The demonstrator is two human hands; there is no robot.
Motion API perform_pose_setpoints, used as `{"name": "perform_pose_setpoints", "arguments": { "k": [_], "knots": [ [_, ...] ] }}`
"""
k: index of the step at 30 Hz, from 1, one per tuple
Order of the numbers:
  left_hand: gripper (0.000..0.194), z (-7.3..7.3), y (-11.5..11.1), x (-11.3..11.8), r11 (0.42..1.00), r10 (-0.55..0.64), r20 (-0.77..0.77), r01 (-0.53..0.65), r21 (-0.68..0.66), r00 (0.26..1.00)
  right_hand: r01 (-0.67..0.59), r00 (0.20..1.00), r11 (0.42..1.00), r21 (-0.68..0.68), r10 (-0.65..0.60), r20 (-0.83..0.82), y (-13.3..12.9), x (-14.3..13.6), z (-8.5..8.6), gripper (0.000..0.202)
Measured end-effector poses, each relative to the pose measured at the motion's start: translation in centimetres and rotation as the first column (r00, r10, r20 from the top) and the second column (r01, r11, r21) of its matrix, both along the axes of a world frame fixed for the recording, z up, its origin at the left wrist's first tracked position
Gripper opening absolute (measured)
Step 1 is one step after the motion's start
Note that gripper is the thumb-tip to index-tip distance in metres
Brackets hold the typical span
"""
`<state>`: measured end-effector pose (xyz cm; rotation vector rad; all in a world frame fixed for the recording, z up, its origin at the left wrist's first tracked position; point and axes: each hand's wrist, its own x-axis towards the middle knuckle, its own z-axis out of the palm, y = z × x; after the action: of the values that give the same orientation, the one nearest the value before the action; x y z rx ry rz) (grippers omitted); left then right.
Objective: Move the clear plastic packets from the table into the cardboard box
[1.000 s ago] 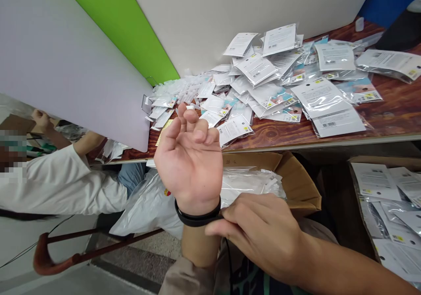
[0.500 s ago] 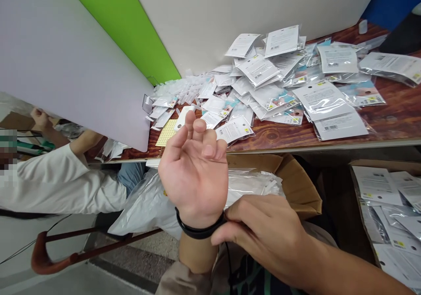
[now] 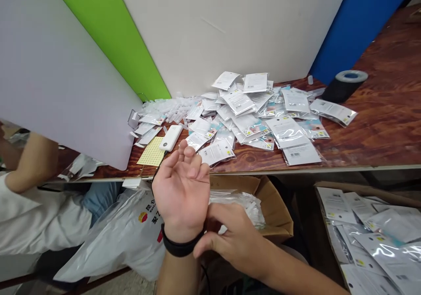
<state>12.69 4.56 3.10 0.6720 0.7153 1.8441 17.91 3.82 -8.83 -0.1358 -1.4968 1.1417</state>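
Note:
My left hand (image 3: pixel 181 189) is raised palm up in front of the table edge, fingers loosely curled and holding nothing. A black band (image 3: pixel 179 246) circles its wrist. My right hand (image 3: pixel 232 239) reaches across from the right and pinches the band at the wrist's right side with thumb and fingers. A thin black cord runs down from the band along my forearm. Behind my hands a heap of small clear packets with white cards (image 3: pixel 250 119) lies on the wooden table (image 3: pixel 378 128).
A white power bank (image 3: pixel 171 137) and a yellow sticker sheet (image 3: pixel 151 154) lie near the table's front edge. A black tape roll (image 3: pixel 344 85) stands far right. Below are a cardboard box (image 3: pixel 276 207), a white plastic bag (image 3: pixel 125 233) and a packet tray (image 3: pixel 371 233). A person in white (image 3: pixel 33 207) sits left.
The view has tilted up and pulled back, showing more table and the tape roll. Both hands sit lower in view. My right hand keeps its pinch on the wristband.

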Motion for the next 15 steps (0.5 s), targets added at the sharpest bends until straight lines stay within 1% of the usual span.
{"name": "perform_pose_setpoints", "arguments": {
  "k": [2, 4, 6, 8, 12, 15],
  "knots": [
    [0.021, -0.1, 0.5, -0.3, 0.998, 0.067, 0.017, -0.068, 0.013, 0.998, 0.158, 0.987, 0.986, 0.054, -0.157, -0.031, 0.1, -0.5, -0.1, 0.048],
    [0.022, -0.2, 1.0, -0.8, 0.984, 0.172, 0.01, -0.172, 0.051, 0.985, 0.326, 0.944, 0.941, 0.087, -0.318, -0.093, 0.1, -1.1, -0.3, 0.046],
    [0.021, -0.3, 1.5, -1.2, 0.952, 0.291, -0.001, -0.29, 0.094, 0.957, 0.432, 0.897, 0.895, 0.112, -0.413, -0.155, -0.1, -1.8, -0.6, 0.042],
    [0.02, -0.3, 1.7, -1.5, 0.926, 0.364, -0.015, -0.36, 0.116, 0.931, 0.475, 0.874, 0.867, 0.151, -0.446, -0.19, -0.3, -2.4, -0.7, 0.04],
    [0.018, -0.1, 1.6, -1.8, 0.898, 0.419, -0.05, -0.405, 0.17, 0.907, 0.523, 0.847, 0.817, 0.243, -0.467, -0.253, -0.7, -3.1, -0.9, 0.034],
    [0.017, 0.2, 1.4, -2.0, 0.864, 0.475, -0.052, -0.454, 0.217, 0.879, 0.509, 0.858, 0.795, 0.329, -0.439, -0.266, -0.5, -3.2, -1.0, 0.029]
  ]
}}
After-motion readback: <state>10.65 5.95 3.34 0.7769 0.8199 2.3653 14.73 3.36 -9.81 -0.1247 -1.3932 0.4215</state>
